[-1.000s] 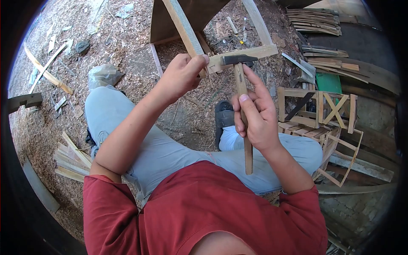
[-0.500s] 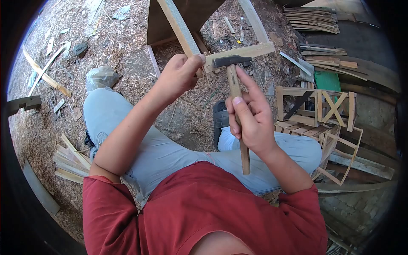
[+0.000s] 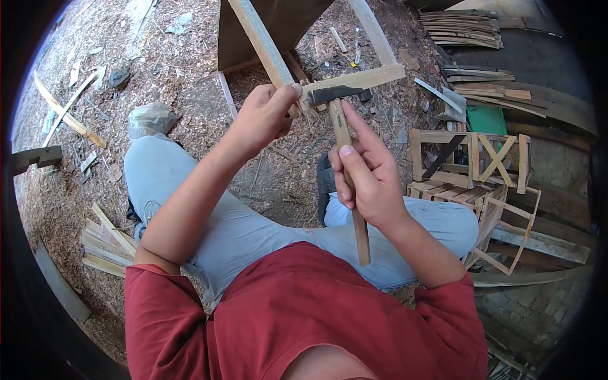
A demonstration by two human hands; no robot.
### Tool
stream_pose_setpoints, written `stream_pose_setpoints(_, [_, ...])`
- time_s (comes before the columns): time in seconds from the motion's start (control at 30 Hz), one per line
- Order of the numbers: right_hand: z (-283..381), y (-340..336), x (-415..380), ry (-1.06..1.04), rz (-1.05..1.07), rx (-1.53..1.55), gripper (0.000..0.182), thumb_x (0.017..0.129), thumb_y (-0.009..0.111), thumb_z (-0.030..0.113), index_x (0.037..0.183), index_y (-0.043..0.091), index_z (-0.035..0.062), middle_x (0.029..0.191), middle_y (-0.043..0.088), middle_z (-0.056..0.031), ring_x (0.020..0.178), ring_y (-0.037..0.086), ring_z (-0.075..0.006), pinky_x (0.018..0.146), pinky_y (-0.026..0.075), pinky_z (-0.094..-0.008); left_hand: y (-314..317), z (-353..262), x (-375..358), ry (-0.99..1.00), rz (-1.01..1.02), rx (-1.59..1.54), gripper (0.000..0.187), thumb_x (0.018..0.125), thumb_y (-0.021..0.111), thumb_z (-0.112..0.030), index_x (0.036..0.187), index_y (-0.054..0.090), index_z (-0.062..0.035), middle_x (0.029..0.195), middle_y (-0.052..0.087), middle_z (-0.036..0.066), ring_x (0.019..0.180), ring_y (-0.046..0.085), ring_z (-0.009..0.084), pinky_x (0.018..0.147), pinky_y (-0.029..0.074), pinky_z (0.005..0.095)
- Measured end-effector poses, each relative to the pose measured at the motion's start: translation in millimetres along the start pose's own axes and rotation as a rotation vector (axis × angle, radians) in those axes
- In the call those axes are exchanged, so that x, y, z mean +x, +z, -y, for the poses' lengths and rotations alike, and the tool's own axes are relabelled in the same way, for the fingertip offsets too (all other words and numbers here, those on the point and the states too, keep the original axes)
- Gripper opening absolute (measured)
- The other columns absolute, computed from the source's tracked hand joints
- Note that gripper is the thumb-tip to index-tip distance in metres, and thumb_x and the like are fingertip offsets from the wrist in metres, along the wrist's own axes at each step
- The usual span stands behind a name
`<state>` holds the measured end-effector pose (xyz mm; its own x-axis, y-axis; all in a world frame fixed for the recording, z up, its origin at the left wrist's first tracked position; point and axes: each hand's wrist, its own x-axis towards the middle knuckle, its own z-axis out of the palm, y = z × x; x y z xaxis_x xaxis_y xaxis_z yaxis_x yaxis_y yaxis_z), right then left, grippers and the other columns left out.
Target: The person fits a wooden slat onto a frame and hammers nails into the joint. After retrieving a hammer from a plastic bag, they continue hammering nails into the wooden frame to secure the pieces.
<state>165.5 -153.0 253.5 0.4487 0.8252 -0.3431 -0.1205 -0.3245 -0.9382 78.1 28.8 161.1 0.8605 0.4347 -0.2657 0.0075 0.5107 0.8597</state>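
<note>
My right hand (image 3: 370,174) is closed around the wooden handle of a hammer (image 3: 340,130), its index finger stretched along the handle near the dark metal head. The hammer head lies over the near side of a short wooden crosspiece (image 3: 373,77), close to the corner of a wooden frame. At that corner my left hand (image 3: 269,114) grips the end of a long wooden strip (image 3: 261,41), thumb on top. Whether the left fingers also hold something small, such as a nail, is hidden. Another wooden strip (image 3: 375,31) runs away from the crosspiece's far end.
A dark panel (image 3: 269,25) stands beyond the frame. Small slatted wooden crates (image 3: 472,158) sit at the right, below stacked thin slats (image 3: 462,30). Loose wood strips (image 3: 104,244) lie at the left. A plastic bag (image 3: 151,119) rests near my left knee, on ground covered with wood chips.
The hammer has shifted left and slightly down, its head now nearer my left hand. The wooden frame and my left hand have moved slightly left.
</note>
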Motion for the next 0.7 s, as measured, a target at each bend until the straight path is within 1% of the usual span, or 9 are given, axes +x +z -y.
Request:
stream_pose_setpoints(0.07, [4,-2,2,0.015,-0.001,0.025,0.059,0.108,0.041,0.006,0.164,0.026,0.0139,0.088,0.056,-0.0049,0.05,0.046,-0.0039,0.041,0.04,-0.0201,-2,-3,1,-0.027,0.004,0.004,0.038,0.103,0.051,-0.038,0.082,0.055,-0.0073,0.059,0.035,-0.005,0.048,0.033,0.0088,0.045,0.025,0.0294])
stream_pose_setpoints(0.13, [4,0,3,-0.035,-0.176,0.063,0.059,0.108,0.042,0.006,0.164,0.025,0.0137,0.087,0.056,-0.0049,0.05,0.047,-0.0044,0.043,0.04,-0.0195,-5,0,1,-0.023,0.0,0.023,0.038,0.103,0.051,-0.039,0.082,0.054,-0.0072,0.059,0.036,-0.005,0.048,0.034,0.009,0.045,0.025,0.0293])
stream_pose_setpoints(0.27, [-2,2,0,-0.066,0.006,-0.041,0.058,0.109,0.041,0.007,0.164,0.025,0.0125,0.088,0.057,-0.005,0.05,0.048,-0.0042,0.042,0.04,-0.0196,-5,0,1,-0.028,0.012,0.02,0.038,0.103,0.051,-0.039,0.082,0.054,-0.0074,0.059,0.036,-0.005,0.047,0.034,0.0097,0.045,0.026,0.0298])
stream_pose_setpoints(0.4, [7,3,2,-0.025,-0.151,0.015,0.057,0.109,0.043,0.008,0.163,0.026,0.0106,0.085,0.055,-0.0019,0.054,0.047,-0.003,0.046,0.041,-0.0186,-5,-3,-1,-0.032,0.0,0.019,0.037,0.103,0.051,-0.039,0.083,0.054,-0.0074,0.059,0.037,-0.004,0.048,0.035,0.0097,0.046,0.027,0.03])
stream_pose_setpoints(0.47, [3,5,0,-0.064,-0.103,-0.009,0.058,0.109,0.044,0.008,0.164,0.025,0.0107,0.086,0.056,-0.0022,0.054,0.047,-0.0031,0.046,0.041,-0.019,-5,-1,-1,-0.019,0.035,0.026,0.038,0.103,0.051,-0.041,0.085,0.054,-0.0073,0.061,0.039,-0.004,0.049,0.037,0.0097,0.047,0.028,0.0297])
stream_pose_setpoints(0.53, [7,7,-1,0.024,-0.014,0.002,0.058,0.109,0.043,0.009,0.164,0.025,0.0105,0.086,0.056,-0.0021,0.054,0.047,-0.0032,0.046,0.041,-0.0189,-5,-5,-1,-0.032,0.027,0.039,0.039,0.103,0.051,-0.042,0.085,0.054,-0.0071,0.061,0.039,-0.004,0.05,0.037,0.0097,0.047,0.029,0.0295])
stream_pose_setpoints(0.6, [8,5,0,0.041,-0.057,0.043,0.058,0.109,0.044,0.009,0.164,0.026,0.0105,0.087,0.055,-0.0017,0.054,0.047,-0.003,0.046,0.041,-0.0187,-5,-5,-1,-0.048,0.016,0.055,0.04,0.102,0.051,-0.043,0.085,0.054,-0.0069,0.061,0.039,-0.004,0.05,0.038,0.0097,0.048,0.029,0.0292])
stream_pose_setpoints(0.67, [1,5,-1,-0.075,-0.205,0.041,0.057,0.109,0.044,0.01,0.163,0.028,0.0111,0.087,0.056,-0.0014,0.054,0.046,-0.0026,0.046,0.041,-0.0185,-5,-1,0,-0.024,0.008,0.038,0.042,0.103,0.051,-0.044,0.085,0.055,-0.0067,0.061,0.039,-0.003,0.05,0.038,0.0098,0.048,0.029,0.0295])
stream_pose_setpoints(0.7, [1,6,-3,-0.072,-0.095,-0.068,0.057,0.109,0.044,0.009,0.164,0.028,0.012,0.088,0.055,-0.001,0.054,0.046,-0.0022,0.047,0.041,-0.0185,-5,0,0,-0.023,0.007,0.037,0.042,0.103,0.051,-0.044,0.085,0.055,-0.0067,0.061,0.039,-0.003,0.05,0.038,0.0098,0.048,0.029,0.0295])
